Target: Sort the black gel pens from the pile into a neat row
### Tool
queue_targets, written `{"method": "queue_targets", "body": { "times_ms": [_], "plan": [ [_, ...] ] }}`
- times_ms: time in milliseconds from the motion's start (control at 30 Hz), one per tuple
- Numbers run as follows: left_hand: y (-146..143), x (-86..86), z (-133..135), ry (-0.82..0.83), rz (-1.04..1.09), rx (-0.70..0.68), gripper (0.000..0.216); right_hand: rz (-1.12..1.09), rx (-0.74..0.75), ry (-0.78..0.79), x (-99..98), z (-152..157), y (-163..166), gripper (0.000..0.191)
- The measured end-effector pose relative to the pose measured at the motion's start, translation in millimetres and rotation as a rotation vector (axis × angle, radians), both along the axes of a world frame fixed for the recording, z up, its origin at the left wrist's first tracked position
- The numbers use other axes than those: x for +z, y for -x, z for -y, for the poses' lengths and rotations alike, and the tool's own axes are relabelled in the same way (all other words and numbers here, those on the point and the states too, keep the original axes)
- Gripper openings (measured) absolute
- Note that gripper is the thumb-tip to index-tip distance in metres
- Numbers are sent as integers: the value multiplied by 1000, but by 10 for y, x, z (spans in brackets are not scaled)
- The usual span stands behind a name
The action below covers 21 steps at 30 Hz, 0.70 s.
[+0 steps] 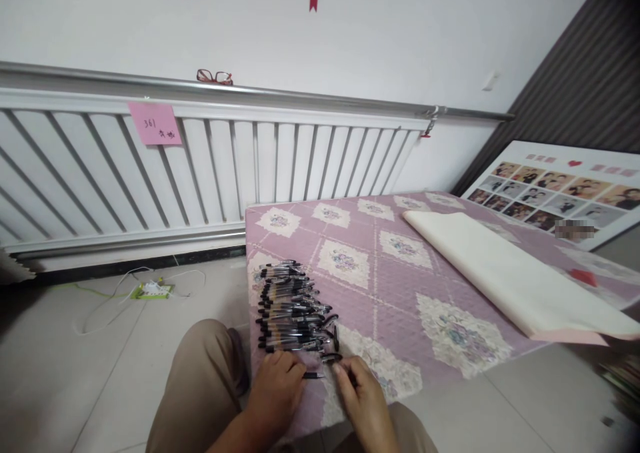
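Note:
A pile of several black-and-clear pens (290,309) lies on the near left corner of a low surface covered in a pink patterned cloth (380,286). My left hand (277,386) and my right hand (363,389) rest at the cloth's near edge, just below the pile. Between their fingertips they pinch one black pen (314,375), the left hand at its left end, the right hand at its right end. Both hands have their fingers curled in.
A cream folded sheet (510,279) lies across the cloth's right half. A white radiator (200,166) with a pink note (155,124) lines the wall; red glasses (215,77) sit on its top. A framed photo collage (560,193) leans at right. Cables (150,289) lie on the floor.

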State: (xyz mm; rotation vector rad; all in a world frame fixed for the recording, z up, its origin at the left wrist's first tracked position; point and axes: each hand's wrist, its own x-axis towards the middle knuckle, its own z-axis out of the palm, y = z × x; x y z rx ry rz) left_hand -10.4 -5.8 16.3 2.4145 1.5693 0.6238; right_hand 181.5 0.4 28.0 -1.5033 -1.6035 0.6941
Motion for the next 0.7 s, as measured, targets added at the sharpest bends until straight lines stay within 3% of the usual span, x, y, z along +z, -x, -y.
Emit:
{"method": "queue_targets", "body": {
  "times_ms": [400,700],
  "plan": [
    [18,-88,1,-85,37,4,19,348,198,96,-19,-3,200,36],
    [20,-82,-3,-95,14,22,7,288,215,134,29,1,223,30]
  ]
}}
